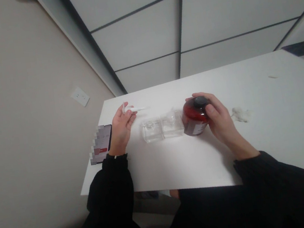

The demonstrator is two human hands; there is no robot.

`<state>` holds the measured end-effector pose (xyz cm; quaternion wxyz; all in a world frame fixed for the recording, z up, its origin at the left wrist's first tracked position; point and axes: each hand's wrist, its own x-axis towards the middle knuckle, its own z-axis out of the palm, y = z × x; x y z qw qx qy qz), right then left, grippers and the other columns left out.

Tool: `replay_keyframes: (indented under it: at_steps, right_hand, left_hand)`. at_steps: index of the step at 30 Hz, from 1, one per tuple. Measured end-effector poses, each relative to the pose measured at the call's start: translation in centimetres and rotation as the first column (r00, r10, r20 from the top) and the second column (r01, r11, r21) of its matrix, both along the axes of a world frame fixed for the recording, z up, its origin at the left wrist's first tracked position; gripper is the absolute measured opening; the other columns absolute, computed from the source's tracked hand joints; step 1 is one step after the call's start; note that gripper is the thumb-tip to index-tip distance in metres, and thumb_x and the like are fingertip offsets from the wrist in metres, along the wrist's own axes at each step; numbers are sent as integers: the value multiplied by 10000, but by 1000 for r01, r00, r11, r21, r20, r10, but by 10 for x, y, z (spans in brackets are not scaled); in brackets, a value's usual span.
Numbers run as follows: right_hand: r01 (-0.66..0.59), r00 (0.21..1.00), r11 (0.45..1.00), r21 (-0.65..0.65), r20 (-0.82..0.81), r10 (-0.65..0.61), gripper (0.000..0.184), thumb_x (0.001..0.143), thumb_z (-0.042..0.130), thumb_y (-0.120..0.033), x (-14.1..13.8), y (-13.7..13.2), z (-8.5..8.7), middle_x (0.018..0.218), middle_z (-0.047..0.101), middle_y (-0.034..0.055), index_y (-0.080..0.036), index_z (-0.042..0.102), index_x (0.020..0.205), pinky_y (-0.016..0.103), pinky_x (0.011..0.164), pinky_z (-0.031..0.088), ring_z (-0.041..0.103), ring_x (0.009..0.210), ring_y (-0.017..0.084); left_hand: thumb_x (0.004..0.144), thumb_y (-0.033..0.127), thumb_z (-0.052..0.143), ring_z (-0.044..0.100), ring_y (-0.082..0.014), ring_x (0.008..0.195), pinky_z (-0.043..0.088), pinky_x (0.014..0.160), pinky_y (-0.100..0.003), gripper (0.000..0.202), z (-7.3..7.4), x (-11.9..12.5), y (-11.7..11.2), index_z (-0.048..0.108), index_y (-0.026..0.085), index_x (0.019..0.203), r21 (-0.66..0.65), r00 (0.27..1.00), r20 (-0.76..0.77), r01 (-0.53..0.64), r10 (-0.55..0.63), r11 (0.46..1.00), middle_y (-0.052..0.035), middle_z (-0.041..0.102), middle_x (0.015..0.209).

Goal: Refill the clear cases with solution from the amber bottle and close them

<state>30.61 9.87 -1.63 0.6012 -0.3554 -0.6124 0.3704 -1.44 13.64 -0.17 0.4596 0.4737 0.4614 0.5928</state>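
Toward the surface's [271, 130] left edge, left hand [121, 128] pinches a white dispenser piece [137, 109]. Right hand [221, 120] closes its grip round the red bottle [194, 121] at the cap [200, 101]. Uncapping likely in hand; bottle wants steadying.

two glass bottles [162, 128] stand between phone [102, 144] and jar [195, 117].

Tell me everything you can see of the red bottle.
The red bottle is round, dark red and glossy, with a black cap and what looks like a pale label low down. It stands on the white table, just right of two clear bottles. The right hand wraps its cap and right side.
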Motion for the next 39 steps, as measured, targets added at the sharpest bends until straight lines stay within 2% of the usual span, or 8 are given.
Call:
replay_keyframes:
  at_steps: [4, 9, 16, 23, 29, 39]
  right_hand:
    - [-7, 998, 1000, -21, -56, 6, 485, 952, 596, -685, 0, 1, 0, 1310, 704, 67, -344, 655, 1290, 504, 1091, 518, 648, 1260, 290]
    - [-3, 998, 999, -34, -59, 1, 510, 935, 603, -707, -1, 1, 1, 1294, 709, 70, -340, 656, 1285, 522, 1092, 520, 652, 1248, 298]
    - [-20, 996, 998, -56, -86, 15, 470, 946, 614, -664, -1, -1, 2, 1307, 703, 61, -346, 665, 1287, 537, 1126, 491, 636, 1270, 298]
    - [-35, 994, 999, -41, -104, 31, 418, 964, 620, -615, -1, 0, 2, 1297, 703, 48, -357, 677, 1288, 547, 1152, 453, 633, 1258, 293]
    - [-28, 995, 999, -37, -94, 24, 436, 963, 612, -628, -1, 0, 1, 1299, 708, 56, -347, 671, 1291, 534, 1142, 465, 639, 1259, 290]
    - [-24, 996, 999, -45, -83, 20, 462, 953, 605, -650, -1, 0, 1, 1302, 707, 61, -341, 656, 1293, 542, 1140, 475, 641, 1263, 287]
  left_hand:
    - [821, 371, 791, 739, -172, 1050, 568, 1035, -340, 496, -7, 0, 3, 640, 214, 1267, -37, 981, -192, 6, -13, 999, -69, 717, 1227]
    - [754, 307, 807, 721, -218, 1060, 546, 1036, -413, 526, -13, 3, 6, 638, 194, 1240, -60, 929, -369, 9, -30, 998, -78, 748, 1125]
    - [797, 328, 764, 719, -267, 1069, 495, 1068, -486, 522, -19, 2, 7, 607, 198, 1278, -80, 828, -561, -36, -15, 996, -80, 765, 1033]
    - [837, 289, 717, 675, -265, 1201, 448, 1133, -469, 455, -21, 2, 9, 608, 200, 1269, -35, 769, -639, -53, 18, 998, -114, 736, 1218]
    - [865, 319, 698, 661, -270, 1232, 456, 1140, -464, 431, -23, 1, 13, 612, 189, 1266, 5, 758, -648, -86, 69, 996, -142, 672, 1359]
    - [889, 357, 667, 652, -284, 1238, 476, 1117, -485, 392, -25, -3, 14, 633, 201, 1247, 48, 762, -641, -87, 97, 995, -140, 640, 1410]
